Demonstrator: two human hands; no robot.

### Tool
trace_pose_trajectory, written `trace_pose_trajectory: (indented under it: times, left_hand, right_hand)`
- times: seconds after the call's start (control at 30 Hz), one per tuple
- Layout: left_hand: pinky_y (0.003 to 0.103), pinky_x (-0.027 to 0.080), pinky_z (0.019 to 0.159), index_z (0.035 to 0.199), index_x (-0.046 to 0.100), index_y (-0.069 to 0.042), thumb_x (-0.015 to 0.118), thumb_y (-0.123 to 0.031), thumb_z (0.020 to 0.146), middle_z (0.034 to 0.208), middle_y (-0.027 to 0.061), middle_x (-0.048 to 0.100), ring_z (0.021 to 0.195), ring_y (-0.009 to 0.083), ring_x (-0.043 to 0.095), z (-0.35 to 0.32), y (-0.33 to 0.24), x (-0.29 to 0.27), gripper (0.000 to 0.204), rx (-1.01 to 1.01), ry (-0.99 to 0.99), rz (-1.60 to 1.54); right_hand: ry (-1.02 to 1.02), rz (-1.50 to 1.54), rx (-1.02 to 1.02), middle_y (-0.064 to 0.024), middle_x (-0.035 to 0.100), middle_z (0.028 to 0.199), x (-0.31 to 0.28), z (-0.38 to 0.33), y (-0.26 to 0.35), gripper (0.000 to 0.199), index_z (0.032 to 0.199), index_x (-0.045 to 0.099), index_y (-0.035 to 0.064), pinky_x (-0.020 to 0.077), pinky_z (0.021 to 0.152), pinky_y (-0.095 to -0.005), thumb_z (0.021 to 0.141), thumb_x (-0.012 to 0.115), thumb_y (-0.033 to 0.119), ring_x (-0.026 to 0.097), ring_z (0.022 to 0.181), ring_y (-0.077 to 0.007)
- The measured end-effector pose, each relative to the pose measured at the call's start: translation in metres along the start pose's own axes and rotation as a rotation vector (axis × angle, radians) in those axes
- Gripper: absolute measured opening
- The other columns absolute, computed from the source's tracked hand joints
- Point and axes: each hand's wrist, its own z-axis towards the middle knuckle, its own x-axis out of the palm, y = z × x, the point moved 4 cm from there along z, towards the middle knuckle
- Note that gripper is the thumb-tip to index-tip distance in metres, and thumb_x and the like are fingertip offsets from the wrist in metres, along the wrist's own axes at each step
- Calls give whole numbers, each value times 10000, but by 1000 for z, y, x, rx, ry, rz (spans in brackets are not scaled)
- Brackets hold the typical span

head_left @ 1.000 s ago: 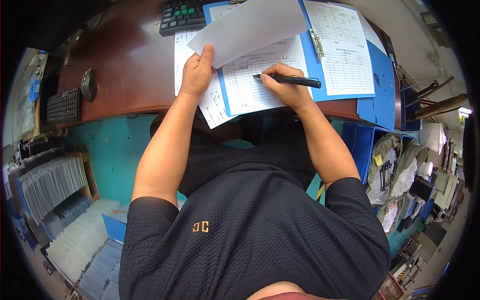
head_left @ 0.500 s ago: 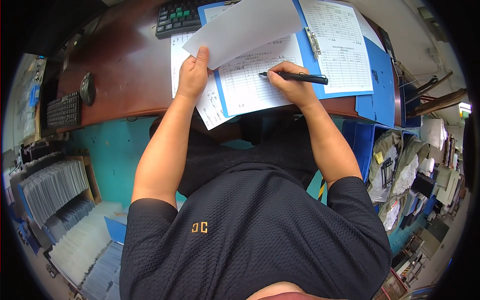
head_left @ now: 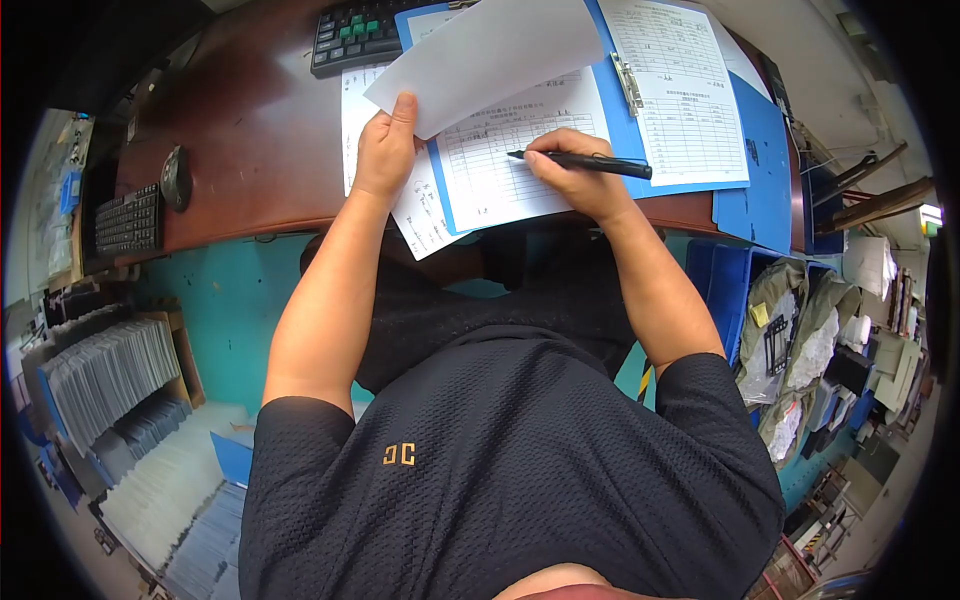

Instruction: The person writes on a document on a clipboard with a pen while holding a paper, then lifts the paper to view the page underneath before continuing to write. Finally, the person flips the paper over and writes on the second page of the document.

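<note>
My right hand [head_left: 583, 178] is closed around a black pen [head_left: 600, 163], its tip over the table rows of a printed form [head_left: 510, 185]. That form lies on a blue clipboard [head_left: 448, 200] at the desk's near edge. My left hand [head_left: 388, 148] pinches the lower left corner of a lifted white sheet [head_left: 490, 65], thumb on top. The raised sheet covers the upper part of the form. Loose handwritten paper [head_left: 420, 222] sticks out beneath the clipboard, by my left wrist.
To the right lies another clipboard with forms [head_left: 690, 120] and a metal clip [head_left: 627, 85]. A keyboard [head_left: 355, 38] sits behind the papers; a mouse [head_left: 175, 178] and second keyboard [head_left: 128, 222] are at left. Blue bins [head_left: 715, 280] stand lower right, racked sheets [head_left: 110, 375] lower left.
My right hand and the pen have shifted slightly left, and the pen's tip sits a little lower on the form. My left hand and the lifted sheet have stayed in place.
</note>
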Motion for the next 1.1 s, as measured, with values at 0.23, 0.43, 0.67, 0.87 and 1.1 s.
trace_pose_trajectory:
  times: [0.23,0.43,0.67,0.87,1.1]
  left_hand:
    - [277,484,760,1004,678,41,520,-562,1043,904,76,673,820,136,591,4,4,-4,625,2,-3,77]
    - [277,481,754,1003,678,32,522,-563,1041,900,75,671,809,134,589,3,5,-3,617,0,-8,46]
    - [286,506,813,1077,676,38,506,-548,1053,972,90,685,877,147,619,5,10,-6,611,-8,16,47]
    - [300,520,848,1128,667,46,505,-550,1051,1016,111,689,923,161,635,3,5,-4,622,6,20,23]
    - [314,523,885,1137,662,54,501,-574,1043,1048,132,689,956,188,648,2,3,-2,656,5,14,43]
  right_hand:
    - [7,-8,17,-122,753,858,7,1,4,259,955,769,-6,563,738,-309,874,743,240,708,784,-198]
    - [25,-20,29,-124,747,851,6,0,0,245,943,767,-6,559,730,-306,869,745,227,700,768,-195]
    - [-77,9,-8,-104,725,795,-3,0,-4,206,888,752,-12,524,662,-286,862,743,193,662,711,-168]
    - [-60,-11,14,-101,720,776,-5,-2,-7,204,876,748,-13,521,650,-288,856,739,189,655,690,-166]
    - [-111,-13,6,-100,715,763,-7,-2,-9,190,852,745,-12,522,644,-293,846,734,177,652,684,-167]
